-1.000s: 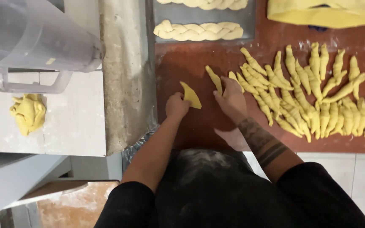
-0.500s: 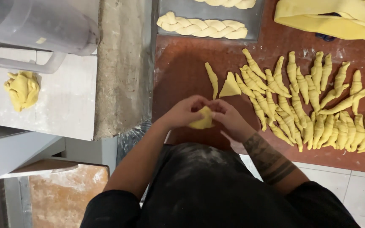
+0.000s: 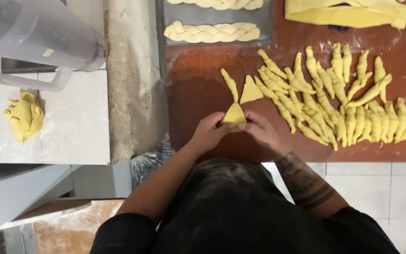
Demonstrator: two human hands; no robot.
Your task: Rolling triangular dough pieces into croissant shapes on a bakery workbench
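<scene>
Both hands meet over the near part of the red-brown table (image 3: pixel 198 94). The left hand (image 3: pixel 208 132) and the right hand (image 3: pixel 261 130) pinch one small yellow dough triangle (image 3: pixel 234 114) between them, one on each side. The fingers are curled in close on the dough, not spread out. The triangle's point faces away from the person.

Just beyond it lies another flat dough triangle (image 3: pixel 250 90) beside a rolled dough piece (image 3: pixel 230 84). To the right is a big pile of rolled dough pieces (image 3: pixel 344 103). Farther away a braided dough loaf (image 3: pixel 211 32) sits on a grey tray (image 3: pixel 265 19). Far left lies a crumpled dough lump (image 3: pixel 24 116), near a clear plastic jug (image 3: pixel 34 35).
</scene>
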